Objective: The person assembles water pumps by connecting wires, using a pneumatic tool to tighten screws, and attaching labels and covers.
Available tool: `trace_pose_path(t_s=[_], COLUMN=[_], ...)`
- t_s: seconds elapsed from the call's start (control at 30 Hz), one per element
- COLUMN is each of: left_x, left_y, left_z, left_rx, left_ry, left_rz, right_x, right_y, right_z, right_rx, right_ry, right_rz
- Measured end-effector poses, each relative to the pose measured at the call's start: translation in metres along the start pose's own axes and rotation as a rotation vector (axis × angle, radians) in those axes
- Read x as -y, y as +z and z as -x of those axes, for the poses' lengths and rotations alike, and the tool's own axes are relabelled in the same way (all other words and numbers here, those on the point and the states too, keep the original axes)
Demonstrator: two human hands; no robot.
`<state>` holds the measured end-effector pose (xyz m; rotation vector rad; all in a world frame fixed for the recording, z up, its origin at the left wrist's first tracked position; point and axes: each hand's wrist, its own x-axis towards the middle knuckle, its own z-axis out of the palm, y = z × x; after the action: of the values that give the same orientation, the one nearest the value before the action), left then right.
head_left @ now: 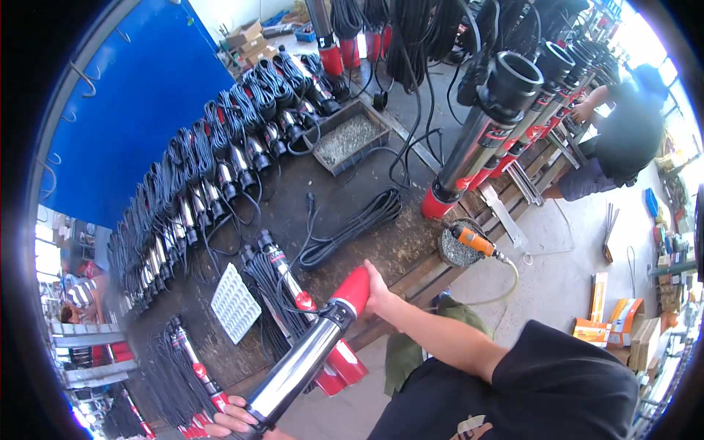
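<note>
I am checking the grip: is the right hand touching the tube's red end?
Touching: the head view shows the right hand against the red end with no visible gap.

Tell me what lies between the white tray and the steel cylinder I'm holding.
In the head view, a bundle of black cable lies between the white tray and the steel cylinder; beside the bundle is a slim steel-and-red tube.

1 blue panel [139, 95] at left, worn dark workbench [411, 242], pale floor [572, 242] and bright light [669, 72] at right.
</note>
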<state>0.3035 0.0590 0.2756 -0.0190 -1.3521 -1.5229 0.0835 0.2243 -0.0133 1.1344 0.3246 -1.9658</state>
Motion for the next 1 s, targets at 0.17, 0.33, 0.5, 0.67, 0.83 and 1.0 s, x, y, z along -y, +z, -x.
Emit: trace_pose_path(t_s=[0.17,0.33,0.5,0.67,0.83,1.0], left_x=[-0.03,-0.032,-0.074,-0.074,-0.073,-0.05], left_y=[0.062,0.171,0.252,0.279,0.295,0.294], left_z=[0.053,0.098,0.102,0.115,0.108,0.103], left_rx=[0.071,0.369,0.68,0.68,0.975,1.251], left_ry=[0.084,0.288,0.16,0.104,-0.024,-0.201], left_rz=[-0.203,-0.277,-0.315,-0.295,-0.209,0.107], right_x=[-0.016,0.001,0.035,0.163,0.357,0.38], right_y=[-0.008,-0.013,-0.048,-0.081,-0.115,-0.125], right_z=[0.023,0.087,0.147,0.199,0.211,0.204], right_rx=[0.155,0.074,0.04,-0.095,-1.053,-1.081], right_ry=[0.019,0.23,0.403,-0.445,-1.082,-0.983], right_rz=[-0.062,0.201,0.198,2.036,2.056,2.223])
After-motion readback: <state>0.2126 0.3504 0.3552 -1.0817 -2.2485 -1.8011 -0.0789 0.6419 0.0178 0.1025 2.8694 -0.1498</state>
